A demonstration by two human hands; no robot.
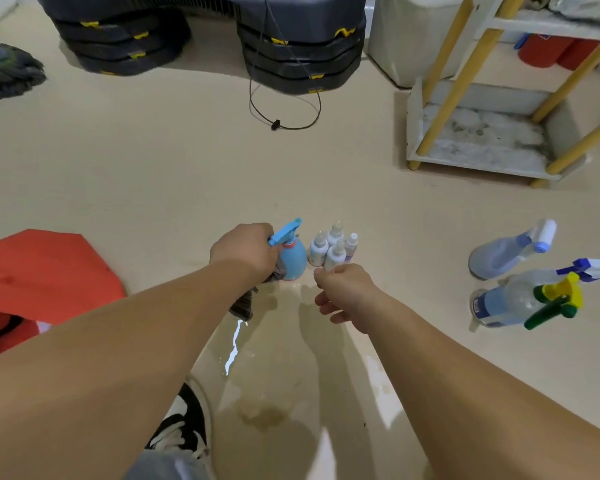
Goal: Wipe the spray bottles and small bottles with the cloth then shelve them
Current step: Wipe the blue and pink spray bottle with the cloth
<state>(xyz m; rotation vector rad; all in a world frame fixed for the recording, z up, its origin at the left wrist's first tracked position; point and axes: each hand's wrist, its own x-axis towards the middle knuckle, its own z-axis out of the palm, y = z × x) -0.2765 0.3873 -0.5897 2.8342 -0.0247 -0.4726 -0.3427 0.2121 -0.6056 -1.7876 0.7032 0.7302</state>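
While the blue spray bottle [294, 259] stands upright on the beige floor [187, 174], the left hand [245, 252] grips it at the neck, fingers curled just under the trigger. A grey cloth [244, 303] hangs down from beneath that hand, against the bottle's lower side. Just beside the bottle, on its right, four small white bottles [331, 251] stand in a tight cluster. The right hand [343, 292] hovers just in front of them, fingers loosely curled and holding nothing. Well off to the right, a pale blue spray bottle [499, 254] sits on the floor, and next to it are two clear spray bottles [506, 301], one with a blue-and-white head and one with a yellow-and-green trigger; whether these stand or lie is hard to tell. Farther back on the right is the shelf [440, 109], white with yellow posts, its bottom tray stained. A wet patch shines on the floor between the forearms.
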